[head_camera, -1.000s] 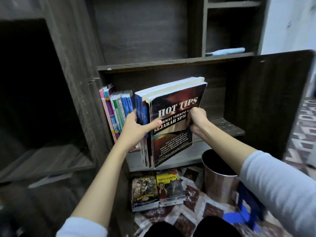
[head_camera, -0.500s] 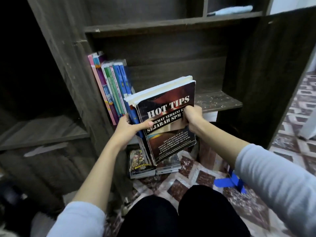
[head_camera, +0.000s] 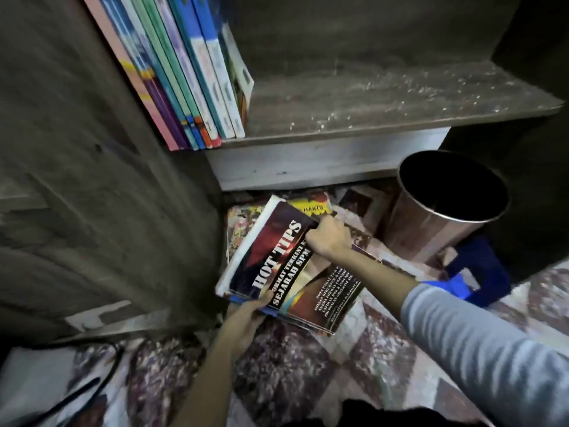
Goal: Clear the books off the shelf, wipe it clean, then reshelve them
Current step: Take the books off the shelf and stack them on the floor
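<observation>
Below the dusty shelf's (head_camera: pixel 400 100) front edge, left hand (head_camera: pixel 246 318) and right hand (head_camera: pixel 328 238) grip a book stack (head_camera: pixel 271 257) above floor books (head_camera: pixel 311 206).

Upright books (head_camera: pixel 184 84) stand on the shelf's (head_camera: pixel 385 100) left; bin (head_camera: pixel 443 211) below.

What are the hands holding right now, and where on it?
A stack of books, HOT TIPS on top: left hand grips its spine edge, right hand the opposite edge.
</observation>
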### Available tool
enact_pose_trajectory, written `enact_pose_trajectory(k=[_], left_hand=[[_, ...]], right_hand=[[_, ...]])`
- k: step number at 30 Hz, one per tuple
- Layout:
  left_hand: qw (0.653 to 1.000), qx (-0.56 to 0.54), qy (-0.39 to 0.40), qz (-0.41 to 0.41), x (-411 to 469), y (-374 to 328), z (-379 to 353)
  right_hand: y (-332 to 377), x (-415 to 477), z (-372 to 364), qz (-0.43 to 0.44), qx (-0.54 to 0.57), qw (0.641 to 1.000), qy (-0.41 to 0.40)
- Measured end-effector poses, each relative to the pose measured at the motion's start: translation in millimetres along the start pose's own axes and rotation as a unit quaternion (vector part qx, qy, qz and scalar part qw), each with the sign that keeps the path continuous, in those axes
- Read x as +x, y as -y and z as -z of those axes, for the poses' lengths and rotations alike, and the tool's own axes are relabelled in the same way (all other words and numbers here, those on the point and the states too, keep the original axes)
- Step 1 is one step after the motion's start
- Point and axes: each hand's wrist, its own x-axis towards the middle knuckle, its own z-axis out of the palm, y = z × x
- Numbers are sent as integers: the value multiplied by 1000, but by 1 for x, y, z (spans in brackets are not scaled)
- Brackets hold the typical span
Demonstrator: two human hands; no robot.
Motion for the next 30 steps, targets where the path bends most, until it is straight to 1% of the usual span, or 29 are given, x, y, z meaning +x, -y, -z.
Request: enact_pose_trajectory(k=[3,5,9,11,14,17,19,22,26,30], left_hand=[[994,-86,-22,61,18,36,13],[986,-133,-52,90,24,54,17],[958,-212,-136,139,36,83,26],[947,-237,-160,145,42,93,28],[939,-245,-188,150,51,99,27],[936,-241,-206,150,60,99,27],[935,-241,-213,148,63,98,26],[936,-222,-227,149,64,99,26],[932,-179,-274,154,63,98,19],[927,-157,-304,156,59,101,18]], right_hand=[[-3,13,-38,47,-92,993,60],[-3,20,-60,87,-143,980,107],[2,31,-104,158,-204,950,177],[4,34,-122,178,-229,934,207],[6,39,-143,197,-263,909,255],[8,47,-152,190,-273,897,292],[9,52,-154,194,-275,893,300],[5,53,-156,222,-274,892,285],[-2,52,-158,239,-279,893,260],[-7,49,-163,277,-315,877,236]])
